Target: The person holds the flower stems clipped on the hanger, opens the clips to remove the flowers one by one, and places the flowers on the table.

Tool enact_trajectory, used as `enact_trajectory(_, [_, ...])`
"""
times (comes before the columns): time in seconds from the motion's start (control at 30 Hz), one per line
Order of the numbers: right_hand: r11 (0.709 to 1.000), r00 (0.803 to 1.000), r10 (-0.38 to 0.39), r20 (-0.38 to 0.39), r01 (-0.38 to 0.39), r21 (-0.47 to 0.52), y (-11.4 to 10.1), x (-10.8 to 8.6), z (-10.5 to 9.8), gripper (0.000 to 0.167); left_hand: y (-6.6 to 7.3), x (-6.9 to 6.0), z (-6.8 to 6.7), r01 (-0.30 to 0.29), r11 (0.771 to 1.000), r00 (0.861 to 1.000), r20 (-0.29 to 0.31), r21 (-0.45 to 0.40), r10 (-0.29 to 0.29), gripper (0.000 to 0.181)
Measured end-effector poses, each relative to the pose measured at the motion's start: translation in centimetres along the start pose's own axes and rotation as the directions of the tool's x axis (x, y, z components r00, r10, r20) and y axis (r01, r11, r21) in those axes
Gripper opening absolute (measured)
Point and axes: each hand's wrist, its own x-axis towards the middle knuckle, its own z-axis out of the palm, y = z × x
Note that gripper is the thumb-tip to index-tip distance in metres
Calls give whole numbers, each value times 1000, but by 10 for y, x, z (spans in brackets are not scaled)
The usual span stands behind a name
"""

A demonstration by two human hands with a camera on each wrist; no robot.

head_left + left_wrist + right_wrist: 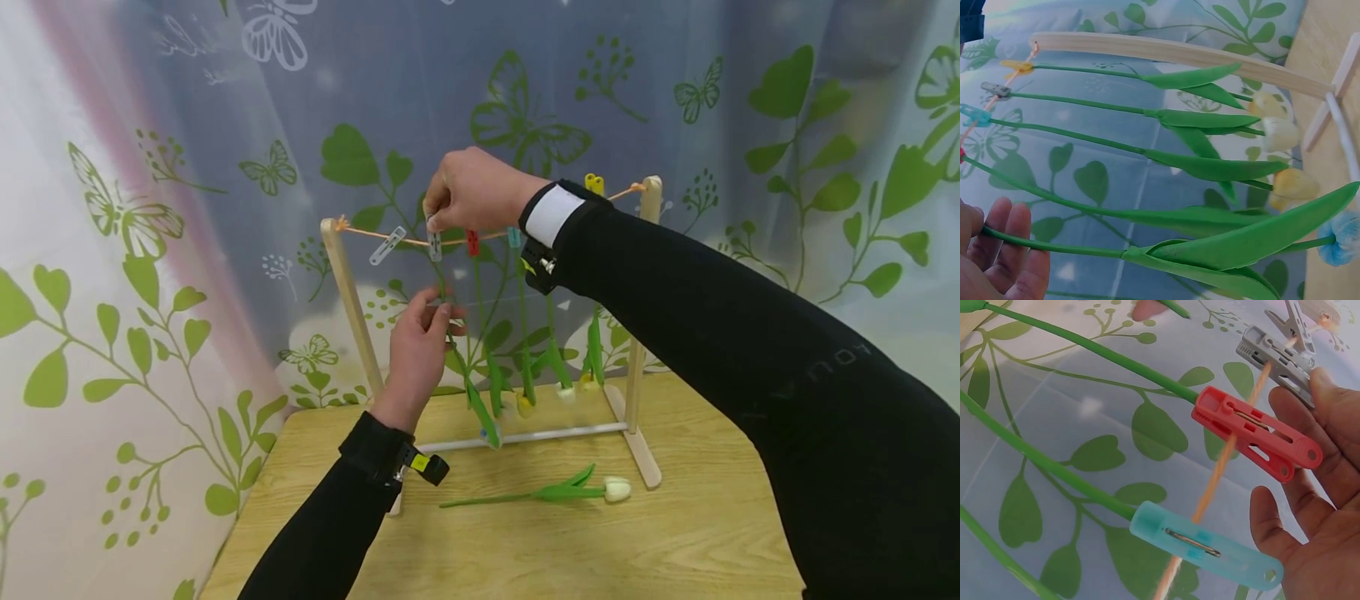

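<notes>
My left hand holds the stem of a blue artificial tulip, its flower pointing down. In the right wrist view, the stem's cut end lies apart from the grey clothespin. My right hand pinches that clothespin between thumb and finger on the orange cord. Beside it sit a red clothespin and a teal clothespin, each gripping a green stem. Farther along, another grey clothespin and a yellow one hold tulips upside down.
The cord spans a wooden frame with two posts and a white lower bar. One loose grey clothespin hangs near the left post. A white tulip lies on the wooden table. Behind hangs a patterned curtain.
</notes>
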Motion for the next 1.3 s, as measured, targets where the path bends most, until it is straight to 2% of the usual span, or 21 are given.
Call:
enact_trajectory(0.23, [1000,1000,9,13,-9,3,0,0,2,18,-17,-10,0,33,999,999,-6,5,-33,33])
enact_trajectory(0.47, [1000,999,14,35,-14,-3,-2,-1,2,14,-27,-17,3,36,999,999,-8,-9,-36,30])
enact_trajectory(0.8, [999,998,11,66,-14,37,0,-5,1,15,-29,-22,5,27,999,999,-16,-30,-28,27])
enact_trajectory(1.17, [999,1000,18,18,-19,46,5,-10,2,17,-28,-26,6,17,999,1000,-9,-35,-17,26])
enact_trajectory(1.3, [999,999,36,-10,-35,37,5,-13,-1,25,-28,-26,6,8,999,1000,-10,-33,-8,26])
